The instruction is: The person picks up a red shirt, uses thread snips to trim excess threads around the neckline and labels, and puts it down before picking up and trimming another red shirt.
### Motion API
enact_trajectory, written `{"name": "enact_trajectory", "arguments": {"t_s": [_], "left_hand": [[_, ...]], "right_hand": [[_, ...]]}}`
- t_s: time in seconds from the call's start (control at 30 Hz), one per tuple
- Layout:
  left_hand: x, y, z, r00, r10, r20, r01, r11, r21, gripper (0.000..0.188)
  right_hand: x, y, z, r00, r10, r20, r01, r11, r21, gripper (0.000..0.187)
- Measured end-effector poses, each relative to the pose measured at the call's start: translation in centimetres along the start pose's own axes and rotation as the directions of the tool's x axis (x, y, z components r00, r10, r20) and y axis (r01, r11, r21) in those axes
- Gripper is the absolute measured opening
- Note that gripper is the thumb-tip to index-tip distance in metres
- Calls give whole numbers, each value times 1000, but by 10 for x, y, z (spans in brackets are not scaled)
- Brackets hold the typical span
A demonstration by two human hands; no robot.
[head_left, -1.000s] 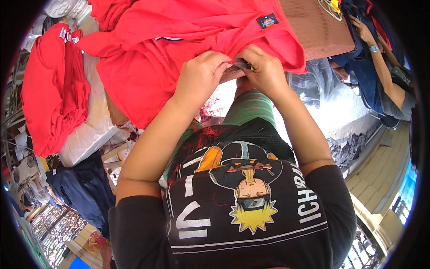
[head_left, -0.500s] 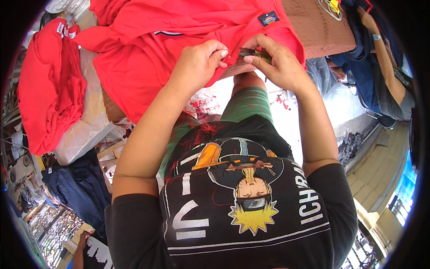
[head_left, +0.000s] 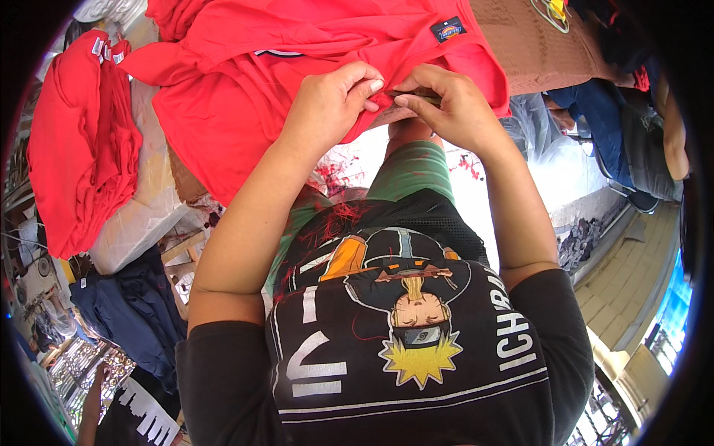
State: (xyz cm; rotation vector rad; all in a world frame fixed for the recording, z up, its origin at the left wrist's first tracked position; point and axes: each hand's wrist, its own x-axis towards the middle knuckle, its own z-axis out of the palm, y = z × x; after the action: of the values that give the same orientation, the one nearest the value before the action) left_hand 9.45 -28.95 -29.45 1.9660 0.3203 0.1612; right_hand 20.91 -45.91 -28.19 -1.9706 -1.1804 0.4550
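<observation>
A red garment (head_left: 245,97) with a dark label inside its neck opening lies over the raised surface in front of me. My left hand (head_left: 338,97) is closed, pinching the garment's edge between thumb and fingers. Close beside it, my right hand (head_left: 450,100) is closed around small thread snips (head_left: 428,97). Their blades point left toward the pinched cloth, and most of the tool is hidden by my fingers. Whether the blade tips touch the cloth, I cannot tell.
More red garments (head_left: 78,156) are heaped at the left on a plastic-wrapped bundle (head_left: 137,230). Dark blue clothing (head_left: 130,305) hangs below them. A brown cardboard surface (head_left: 547,48) extends right. Red thread scraps (head_left: 338,219) lie on my lap. Other people are at the right and lower left.
My right hand has shifted slightly left, bringing the snips closer to my left hand. The blades show less now. The co-worker's arm at the right has moved lower and outward.
</observation>
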Motion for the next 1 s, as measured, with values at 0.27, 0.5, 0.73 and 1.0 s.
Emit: {"name": "enact_trajectory", "arguments": {"t_s": [0.27, 0.5, 0.73, 1.0], "left_hand": [[0, -2, 1, 999, 33, -12, -33, 999, 18, 16], [2, 4, 3, 997, -65, -44, 58, 987, -147, 18], [-7, 10, -15, 946, 235, -225, -220, 971, 89, 18], [-61, 81, -91, 853, 213, 477, -327, 930, 169, 16]], "right_hand": [[1, -2, 8, 997, -56, -50, 52, 996, -68, 19], [-1, -3, 0, 999, -15, -41, 11, 995, -97, 21], [-11, -3, -20, 967, 115, -227, -96, 991, 91, 28], [-11, 7, -24, 948, 159, -274, -136, 986, 100, 32]]}}
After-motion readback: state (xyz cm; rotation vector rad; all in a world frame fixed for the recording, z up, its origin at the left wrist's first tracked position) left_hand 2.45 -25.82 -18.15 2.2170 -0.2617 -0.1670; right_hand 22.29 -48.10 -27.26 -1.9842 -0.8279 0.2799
